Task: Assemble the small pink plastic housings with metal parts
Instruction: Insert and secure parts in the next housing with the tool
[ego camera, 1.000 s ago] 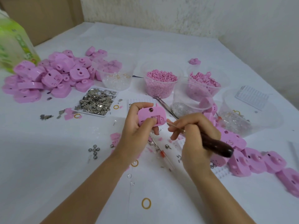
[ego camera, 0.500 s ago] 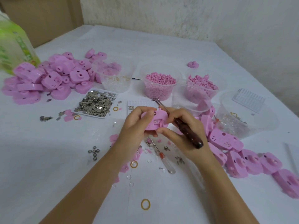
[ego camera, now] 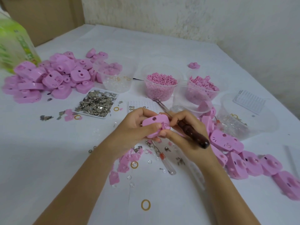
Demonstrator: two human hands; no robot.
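Observation:
A small pink housing [ego camera: 154,123] is held above the table's middle by my left hand [ego camera: 132,127], fingers curled round its left side and thumb across its front. My right hand [ego camera: 183,135] grips a tool with a dark wooden handle [ego camera: 193,133], and its fingertips press the housing's right edge. The tool's tip is hidden behind the housing. A white tray of small metal parts [ego camera: 97,103] lies at left centre. Loose pink housings are heaped at the far left [ego camera: 48,77], and more housings lie in a row at the right [ego camera: 243,156].
Clear tubs stand behind my hands: one with pink pellets [ego camera: 159,86], one with pink pieces [ego camera: 203,88], others near-empty [ego camera: 193,101]. A clear-handled screwdriver [ego camera: 164,158], tweezers [ego camera: 159,105], rubber rings [ego camera: 145,204] and tiny parts litter the cloth. A green bottle [ego camera: 14,44] stands far left.
My right hand moved left to the housing and swung the tool so its handle points away to the right; its fingers now touch the housing. My left hand kept its hold.

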